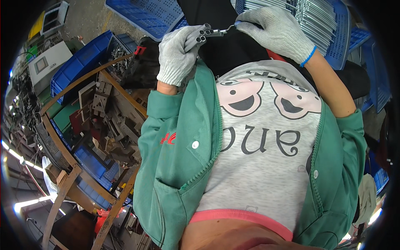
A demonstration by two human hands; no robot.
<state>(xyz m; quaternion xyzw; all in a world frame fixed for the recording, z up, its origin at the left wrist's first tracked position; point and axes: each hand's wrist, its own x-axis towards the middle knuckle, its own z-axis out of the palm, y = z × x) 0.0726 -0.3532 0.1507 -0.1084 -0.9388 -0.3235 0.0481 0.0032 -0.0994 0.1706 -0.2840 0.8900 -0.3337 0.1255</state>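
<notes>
My left hand [177, 54], in a white knit glove, is closed around several short grey metal tubes [199, 36]. Their open round ends point up and to the right, and one thinner piece sticks out farther than the others. My right hand [277, 33], gloved in white with a blue cuff edge, pinches the end of a small bent metal wire piece [230, 28] between thumb and forefinger. The wire's other end meets the tip of the protruding tube; whether it sits inside cannot be made out. A bit of blue shows at the right fingertips.
Behind my right hand stands a blue crate [339, 37] full of long shiny metal rods [310, 21]. Another blue perforated crate [143, 16] lies beyond my left hand. To the left, a wooden-edged frame [62, 146] surrounds metal blocks and scrap [104, 100], near a blue bin [79, 66].
</notes>
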